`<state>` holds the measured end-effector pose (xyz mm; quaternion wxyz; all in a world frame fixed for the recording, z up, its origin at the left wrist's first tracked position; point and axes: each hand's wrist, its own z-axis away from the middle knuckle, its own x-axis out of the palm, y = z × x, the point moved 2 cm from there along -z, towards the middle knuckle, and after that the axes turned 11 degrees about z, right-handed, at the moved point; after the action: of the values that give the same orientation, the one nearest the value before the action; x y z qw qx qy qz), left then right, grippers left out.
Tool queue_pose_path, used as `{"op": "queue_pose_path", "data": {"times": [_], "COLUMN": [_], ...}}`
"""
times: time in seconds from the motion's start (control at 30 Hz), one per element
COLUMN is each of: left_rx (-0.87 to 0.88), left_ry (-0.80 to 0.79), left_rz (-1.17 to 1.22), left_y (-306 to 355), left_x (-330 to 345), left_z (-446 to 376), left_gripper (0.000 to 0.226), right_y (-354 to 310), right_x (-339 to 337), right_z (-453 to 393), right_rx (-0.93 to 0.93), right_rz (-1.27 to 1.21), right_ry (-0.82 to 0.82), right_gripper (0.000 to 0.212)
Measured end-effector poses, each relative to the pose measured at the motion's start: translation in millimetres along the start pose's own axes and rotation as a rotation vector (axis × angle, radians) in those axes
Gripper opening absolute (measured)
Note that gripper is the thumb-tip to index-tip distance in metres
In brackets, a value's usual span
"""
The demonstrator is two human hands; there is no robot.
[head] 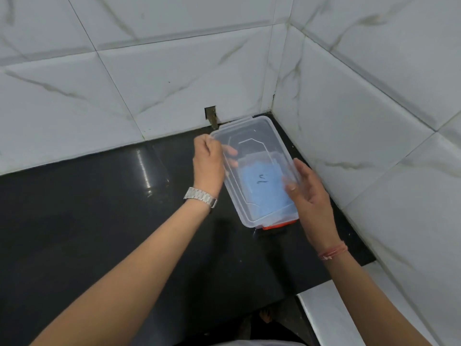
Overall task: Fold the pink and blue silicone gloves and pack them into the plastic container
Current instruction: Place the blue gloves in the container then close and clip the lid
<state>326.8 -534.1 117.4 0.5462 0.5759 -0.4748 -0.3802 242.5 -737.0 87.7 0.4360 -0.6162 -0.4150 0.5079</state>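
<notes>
A clear plastic lid (254,143) sits tilted over the plastic container in the corner of the black counter. The container's orange latch (279,224) shows at the near end. A folded blue glove (264,191) lies inside and is seen through the clear plastic. No pink glove is visible. My left hand (208,163) grips the lid's left edge, its fingertips showing through the plastic. My right hand (309,196) holds the lid's right edge with the thumb against it.
The black counter (99,208) stretches to the left and toward me. White marble-look tiled walls (374,121) close in behind and on the right of the container. A small dark notch (210,114) is cut into the back wall at counter level.
</notes>
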Motion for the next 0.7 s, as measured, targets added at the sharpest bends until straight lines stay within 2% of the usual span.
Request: {"op": "queue_pose_path", "data": {"times": [0.17, 0.3, 0.7], "left_rx": [0.016, -0.008, -0.086], "left_ry": [-0.166, -0.206, -0.18], "left_rz": [-0.484, -0.731, -0.799], "left_y": [-40, -67, -85], "left_x": [22, 25, 29], "left_z": [-4, -2, -12], "left_gripper": [0.028, 0.031, 0.029], "right_y": [30, 48, 69], "right_x": [-26, -28, -7], "right_z": [-6, -9, -18], "right_rx": [0.176, 0.276, 0.39], "right_rz": [0.026, 0.078, 0.122], "right_ry": [0.137, 0.142, 0.083], "right_gripper": [0.045, 0.044, 0.044]}}
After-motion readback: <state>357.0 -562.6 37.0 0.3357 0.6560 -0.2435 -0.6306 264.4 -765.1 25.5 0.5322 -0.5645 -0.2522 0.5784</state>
